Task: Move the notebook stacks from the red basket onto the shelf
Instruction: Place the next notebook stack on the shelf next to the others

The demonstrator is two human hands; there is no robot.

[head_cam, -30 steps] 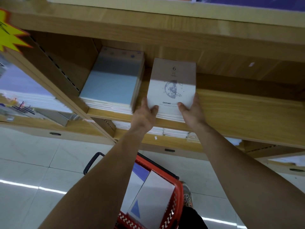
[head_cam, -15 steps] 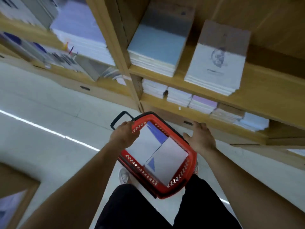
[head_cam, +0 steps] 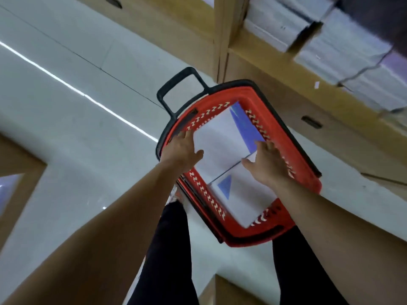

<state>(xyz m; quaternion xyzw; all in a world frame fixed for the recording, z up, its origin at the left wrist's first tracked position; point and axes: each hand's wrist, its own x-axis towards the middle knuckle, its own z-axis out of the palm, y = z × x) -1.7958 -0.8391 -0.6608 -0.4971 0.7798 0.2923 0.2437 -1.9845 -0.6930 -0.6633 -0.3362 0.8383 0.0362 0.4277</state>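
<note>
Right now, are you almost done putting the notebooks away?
Not yet. Some notebook stacks already sit on the shelf. The left hand and right hand reach, open, either side of the far stack in the red basket. The near stack waits there too.

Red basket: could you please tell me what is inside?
Far notebook stack and near notebook stack, side by side. Left hand and right hand cover edges; basket floor hidden.
</note>
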